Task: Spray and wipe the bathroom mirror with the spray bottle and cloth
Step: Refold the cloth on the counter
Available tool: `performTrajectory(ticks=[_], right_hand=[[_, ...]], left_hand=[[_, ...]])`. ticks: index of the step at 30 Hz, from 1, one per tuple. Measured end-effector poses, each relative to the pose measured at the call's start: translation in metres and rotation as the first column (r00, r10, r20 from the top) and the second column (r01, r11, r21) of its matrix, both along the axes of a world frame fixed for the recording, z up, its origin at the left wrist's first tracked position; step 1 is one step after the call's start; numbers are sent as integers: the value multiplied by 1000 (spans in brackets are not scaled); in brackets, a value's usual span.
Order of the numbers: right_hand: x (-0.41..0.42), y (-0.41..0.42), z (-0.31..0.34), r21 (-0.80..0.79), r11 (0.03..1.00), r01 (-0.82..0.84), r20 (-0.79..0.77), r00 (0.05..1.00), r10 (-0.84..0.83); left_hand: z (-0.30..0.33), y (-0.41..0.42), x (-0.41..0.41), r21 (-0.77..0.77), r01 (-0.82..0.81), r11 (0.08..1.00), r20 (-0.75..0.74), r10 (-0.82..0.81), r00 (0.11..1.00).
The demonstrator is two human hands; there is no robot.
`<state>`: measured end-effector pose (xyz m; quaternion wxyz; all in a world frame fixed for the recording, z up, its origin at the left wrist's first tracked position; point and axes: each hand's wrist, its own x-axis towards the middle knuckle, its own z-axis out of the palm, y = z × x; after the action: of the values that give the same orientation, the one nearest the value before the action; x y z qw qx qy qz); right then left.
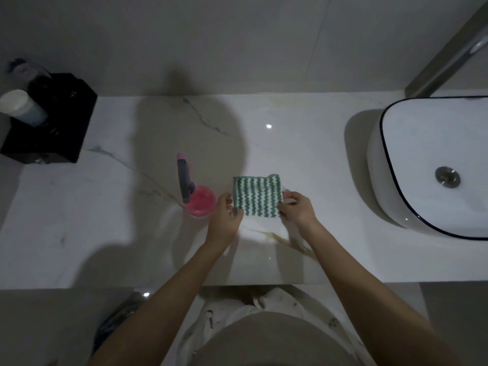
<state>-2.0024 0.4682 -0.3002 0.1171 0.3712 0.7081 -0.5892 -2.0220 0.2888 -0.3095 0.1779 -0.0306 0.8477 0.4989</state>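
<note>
Cloth [257, 196], green/white zigzag stripe, folded to a small square, sits mid-counter on the marble countertop [303, 143], held at both sides. Left hand [227, 216] pinches its left edge, right hand [297, 208] pinches the right edge w/ curled fingers; hands are apart, cloth stretched between them. Can't tell if cloth is lifted off the surface or flat on it.

Spray bottle [196, 199], pink body w/ grey trigger head pointing far, stands upright just left of the cloth, just beside the left hand but not gripped. Nobody holds it.

Handling, my guess: cloth looks soft, light, floppy microfibre-type, won't hold shape, so bunch it or keep it folded in one palm instead of edge pinches for wiping. Bottle probably light plastic, rigid, maybe slick if wet; best grab is round the neck under the trigger head, index finger on the trigger. Liquid level not readable.

Mirror not in view, likely up past the far wall. Sink basin [390, 165] white w/ dark rim at right; black organiser box [52, 133] w/ a white-capped container far left.
</note>
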Motion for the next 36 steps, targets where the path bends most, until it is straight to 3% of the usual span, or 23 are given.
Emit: performTrajectory(ticks=[5,10,13,16,20,22,25,29,31,33,36], right_hand=[[9,0,-1,-144,988,49,-19,998,-52],[18,8,-7,-79,997,11,-47,999,-15],[20,13,-6,1,998,-56,-75,996,56],[20,15,-5,-4,1000,-18,-99,995,17],[22,15,1,-38,999,-4,-117,993,-1],[25,17,3,23,999,-39,-91,995,41],[30,19,6,271,927,-259,37,965,259],[33,12,5,427,766,-479,176,876,450],[29,12,5,503,708,-495,237,867,438],[22,16,3,518,721,-459,245,888,389],[8,22,2,509,752,-419,193,907,375]], left_hand=[[-12,10,-4,-57,100,993,-82,-105,991],[-16,15,-2,-51,-45,998,79,49,996],[-18,15,5,-20,-17,1000,53,18,998],[-19,15,7,-9,-10,1000,31,10,999],[-23,20,9,111,-40,993,100,29,995],[-22,20,11,129,-59,990,121,43,992],[-20,14,16,30,0,1000,25,-1,1000],[-21,13,25,-185,108,977,-33,-116,993],[-22,14,22,-316,150,937,-47,-173,984],[-22,12,16,-457,207,865,-63,-263,963],[-17,14,5,-478,206,854,-105,-288,952]])
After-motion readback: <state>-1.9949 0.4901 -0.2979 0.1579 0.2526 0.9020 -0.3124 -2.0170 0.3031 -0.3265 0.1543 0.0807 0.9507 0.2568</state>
